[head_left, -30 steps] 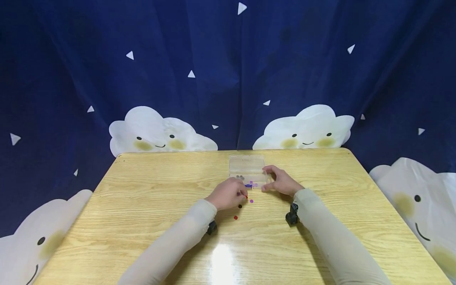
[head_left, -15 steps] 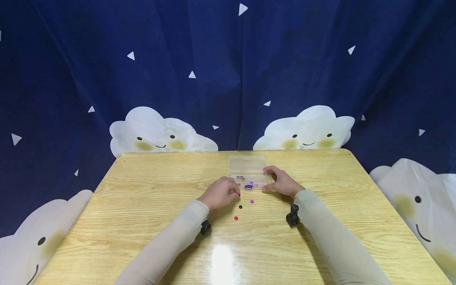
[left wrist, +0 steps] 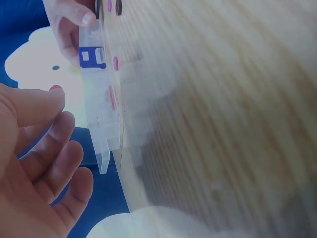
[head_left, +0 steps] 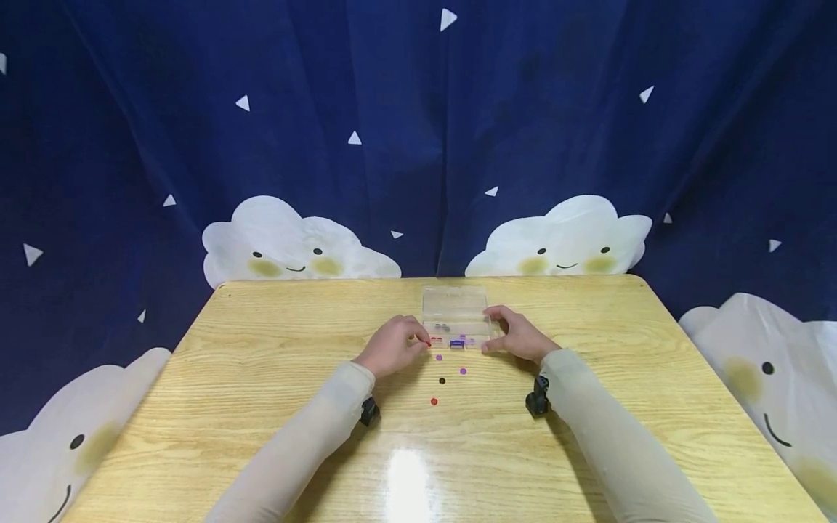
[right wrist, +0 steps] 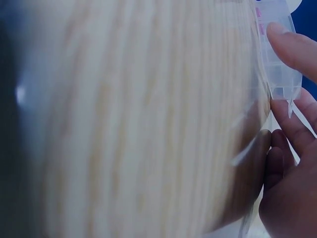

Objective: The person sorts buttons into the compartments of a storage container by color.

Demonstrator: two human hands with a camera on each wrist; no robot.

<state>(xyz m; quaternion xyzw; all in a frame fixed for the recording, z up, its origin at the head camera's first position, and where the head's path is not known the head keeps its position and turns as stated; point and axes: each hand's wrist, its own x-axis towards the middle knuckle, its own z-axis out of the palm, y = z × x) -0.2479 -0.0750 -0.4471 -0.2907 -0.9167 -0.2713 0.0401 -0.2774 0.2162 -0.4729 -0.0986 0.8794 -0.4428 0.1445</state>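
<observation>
A clear plastic box [head_left: 474, 340] with compartments lies on the table, its clear lid [head_left: 454, 301] swung up at the back. My left hand [head_left: 394, 344] is at the box's left front corner, pinching a small red button [left wrist: 56, 88] between thumb and forefinger. The button is mostly hidden by the thumb. My right hand [head_left: 519, 335] grips the box's right end, thumb on the front wall and fingers behind. Inside the box are red buttons [head_left: 436, 339] at the left, dark ones [head_left: 442, 327] behind, and purple ones [head_left: 467, 341] right of a blue latch [head_left: 457, 343].
On the table in front of the box lie two purple buttons, one nearer the left [head_left: 439, 357] and one to the right [head_left: 463, 371]. A black button [head_left: 442, 380] and a red button on the table [head_left: 434, 401] lie nearer. A blue curtain [head_left: 418, 145] hangs behind the table [head_left: 275, 392].
My left hand has moved left and slightly away, carrying the red button from in front of the box to its left corner. A purple button on the table is uncovered. My right hand stays put.
</observation>
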